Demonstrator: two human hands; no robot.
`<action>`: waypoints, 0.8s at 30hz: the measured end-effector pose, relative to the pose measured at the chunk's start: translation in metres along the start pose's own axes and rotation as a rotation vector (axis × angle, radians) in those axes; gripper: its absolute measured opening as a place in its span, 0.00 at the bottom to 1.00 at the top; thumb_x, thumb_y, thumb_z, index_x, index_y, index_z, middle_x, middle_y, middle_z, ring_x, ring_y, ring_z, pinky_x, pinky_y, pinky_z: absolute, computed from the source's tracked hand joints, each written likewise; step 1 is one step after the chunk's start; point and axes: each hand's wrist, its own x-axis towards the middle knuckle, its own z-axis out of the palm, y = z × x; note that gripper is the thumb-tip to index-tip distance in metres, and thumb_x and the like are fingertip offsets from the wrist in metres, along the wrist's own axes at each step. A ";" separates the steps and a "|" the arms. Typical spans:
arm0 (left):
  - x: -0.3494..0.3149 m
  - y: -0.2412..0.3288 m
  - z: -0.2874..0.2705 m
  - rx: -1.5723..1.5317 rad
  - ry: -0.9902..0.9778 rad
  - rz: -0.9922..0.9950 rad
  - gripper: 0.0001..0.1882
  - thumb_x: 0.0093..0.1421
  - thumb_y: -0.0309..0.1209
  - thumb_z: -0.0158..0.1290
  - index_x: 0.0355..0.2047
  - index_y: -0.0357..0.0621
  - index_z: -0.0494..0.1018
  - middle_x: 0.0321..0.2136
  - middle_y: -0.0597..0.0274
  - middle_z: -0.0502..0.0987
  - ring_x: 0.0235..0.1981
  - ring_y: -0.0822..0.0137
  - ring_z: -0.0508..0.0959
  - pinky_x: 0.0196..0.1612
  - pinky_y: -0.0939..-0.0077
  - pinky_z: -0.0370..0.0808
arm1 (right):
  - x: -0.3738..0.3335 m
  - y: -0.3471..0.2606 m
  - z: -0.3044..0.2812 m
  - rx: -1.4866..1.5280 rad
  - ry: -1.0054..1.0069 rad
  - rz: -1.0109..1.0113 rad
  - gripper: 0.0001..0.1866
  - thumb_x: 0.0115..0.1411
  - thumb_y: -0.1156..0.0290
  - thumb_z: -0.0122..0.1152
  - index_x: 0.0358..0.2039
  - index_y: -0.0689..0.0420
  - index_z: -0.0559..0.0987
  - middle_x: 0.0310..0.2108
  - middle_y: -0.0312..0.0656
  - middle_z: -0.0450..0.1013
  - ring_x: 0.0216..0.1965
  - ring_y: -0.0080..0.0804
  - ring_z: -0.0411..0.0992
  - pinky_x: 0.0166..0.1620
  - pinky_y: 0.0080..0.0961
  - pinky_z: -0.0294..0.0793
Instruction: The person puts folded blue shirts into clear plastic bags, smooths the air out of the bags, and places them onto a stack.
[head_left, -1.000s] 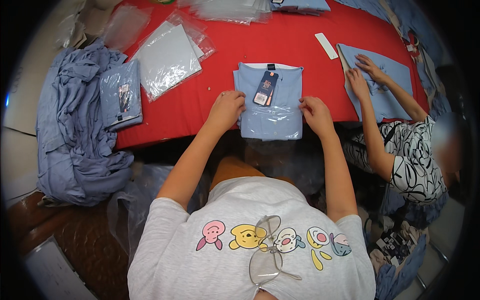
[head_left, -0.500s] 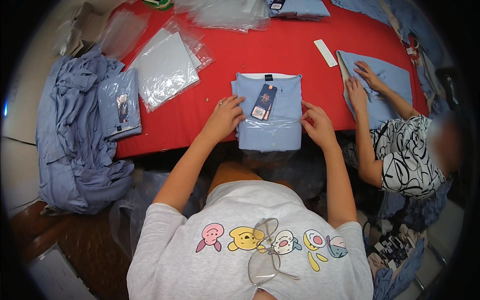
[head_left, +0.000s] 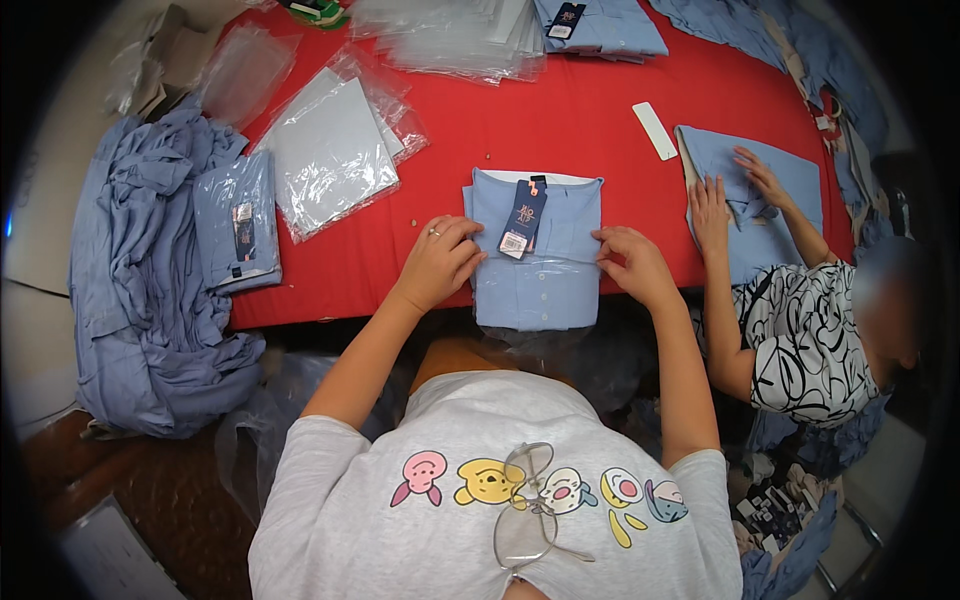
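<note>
A folded light blue shirt (head_left: 575, 210) lies in front of me, its lower half inside a clear plastic bag (head_left: 520, 290) and overhanging the table's front edge. A dark blue hang tag (head_left: 522, 220) rests on its upper part, above the bag's shiny upper edge. My left hand (head_left: 440, 262) is closed at the left side of the shirt, thumb and fingers pinching the bag's edge. On the opposite side my right hand (head_left: 632, 262) pinches the bag's edge too. The plastic between the fingertips is barely visible.
A red-covered table (head_left: 440, 180) carries a bagged shirt (head_left: 235, 215), clear bags with white sheets (head_left: 335, 150), a stack of bags (head_left: 460, 40) and a white strip (head_left: 654, 131). Loose blue garments (head_left: 150, 280) hang at left. At right, a co-worker's hands (head_left: 712, 215) touch blue fabric (head_left: 790, 190).
The shirt and bag have come nearer to me, hanging further over the table edge, with both my hands moving along. The hang tag shifted slightly. The co-worker's far hand has moved on the fabric.
</note>
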 end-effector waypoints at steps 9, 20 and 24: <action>0.041 0.020 0.012 -0.362 -0.279 -0.523 0.14 0.64 0.36 0.67 0.38 0.37 0.80 0.35 0.56 0.83 0.38 0.57 0.82 0.50 0.61 0.77 | -0.016 -0.007 0.003 0.209 -0.009 0.126 0.05 0.52 0.81 0.71 0.29 0.62 0.82 0.59 0.48 0.82 0.62 0.49 0.78 0.63 0.39 0.77; 0.048 0.003 0.048 -0.405 -0.212 -0.519 0.12 0.68 0.32 0.62 0.48 0.39 0.82 0.39 0.51 0.85 0.36 0.56 0.84 0.44 0.63 0.79 | -0.030 -0.030 -0.010 0.088 0.001 0.019 0.05 0.51 0.80 0.73 0.28 0.61 0.84 0.54 0.43 0.85 0.62 0.47 0.78 0.64 0.40 0.76; 0.052 0.000 0.039 -0.447 -0.332 -0.580 0.12 0.68 0.32 0.62 0.47 0.38 0.82 0.39 0.51 0.85 0.38 0.55 0.84 0.45 0.65 0.79 | -0.044 -0.023 -0.005 0.158 -0.023 0.066 0.05 0.50 0.80 0.74 0.28 0.61 0.84 0.53 0.44 0.85 0.60 0.46 0.78 0.62 0.41 0.76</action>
